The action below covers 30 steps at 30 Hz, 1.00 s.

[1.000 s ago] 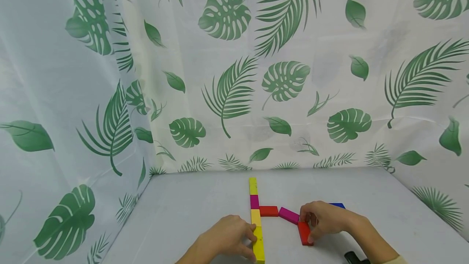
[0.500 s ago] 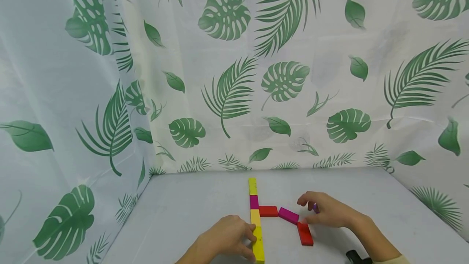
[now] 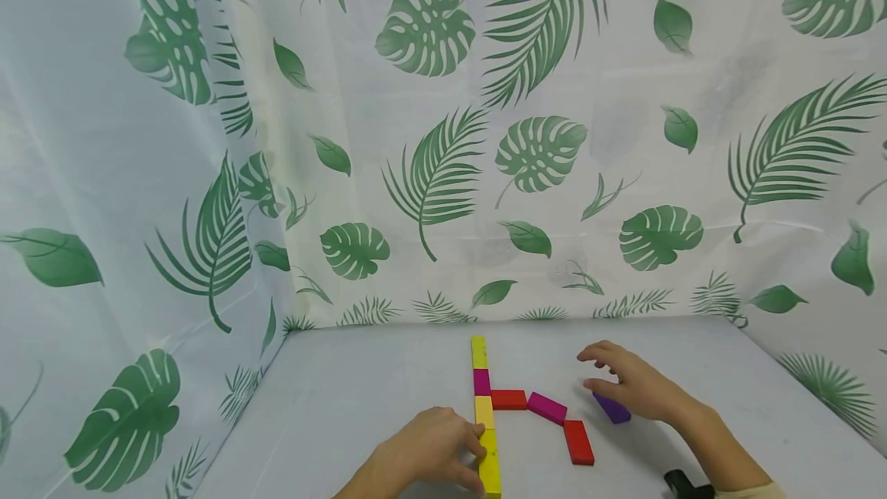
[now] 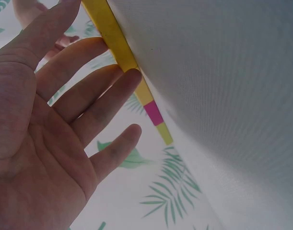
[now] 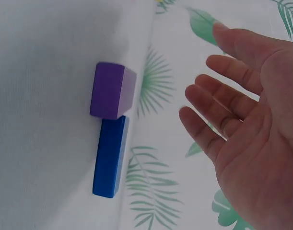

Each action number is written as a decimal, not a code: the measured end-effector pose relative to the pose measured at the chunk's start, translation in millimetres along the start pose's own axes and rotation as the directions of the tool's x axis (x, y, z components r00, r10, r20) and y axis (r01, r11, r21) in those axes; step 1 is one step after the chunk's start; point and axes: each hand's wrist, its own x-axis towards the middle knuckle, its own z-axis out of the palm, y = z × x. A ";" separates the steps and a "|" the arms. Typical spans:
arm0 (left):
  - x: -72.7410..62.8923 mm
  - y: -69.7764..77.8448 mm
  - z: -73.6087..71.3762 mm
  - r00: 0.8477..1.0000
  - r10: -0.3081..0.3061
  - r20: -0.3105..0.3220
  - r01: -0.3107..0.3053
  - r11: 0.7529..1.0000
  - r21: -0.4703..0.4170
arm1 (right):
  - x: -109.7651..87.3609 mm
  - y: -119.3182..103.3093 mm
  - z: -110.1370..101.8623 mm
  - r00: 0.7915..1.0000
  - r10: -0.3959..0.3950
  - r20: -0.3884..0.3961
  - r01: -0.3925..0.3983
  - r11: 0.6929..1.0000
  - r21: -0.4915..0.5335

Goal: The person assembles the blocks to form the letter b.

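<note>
My left hand (image 3: 433, 445) rests against the near yellow block (image 3: 489, 464) of a straight row. Its fingers, fairly straight, touch the block's side in the left wrist view. Beyond that block the row goes on with a paler yellow block (image 3: 483, 412), a magenta block (image 3: 481, 382) and a yellow block (image 3: 479, 353). From the row a branch bends right: a red block (image 3: 509, 400), a magenta block (image 3: 547, 407), then a second red block (image 3: 578, 443). Holding nothing, my right hand (image 3: 640, 385) hovers over a purple block (image 3: 615, 409), fingers spread loosely.
Beside the purple block lies a blue block (image 5: 109, 157) in the right wrist view; the hand hides it in the head view. A black object (image 3: 686, 485) shows by the right wrist. A leaf-patterned curtain (image 3: 443, 283) bounds the white table (image 3: 360, 376).
My right hand has left the second red block and moved right and away, over the purple block. The red block stays touching or close to the magenta one. The left hand has not moved.
</note>
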 end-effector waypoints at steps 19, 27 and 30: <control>1.2 -0.5 0.5 1.000 -0.010 0.014 0.010 1.000 0.000 | -6.6 15.1 -7.6 0.997 0.083 0.000 -0.083 0.997 -0.006; 1.0 0.3 -0.8 1.000 -0.013 0.017 0.013 1.000 -0.003 | -10.8 29.0 -10.6 0.997 0.077 0.008 -0.076 0.996 -0.036; 0.7 0.9 -1.4 1.000 -0.014 0.017 0.014 1.000 0.000 | -11.6 32.8 -12.3 0.996 0.084 0.016 -0.083 0.996 -0.039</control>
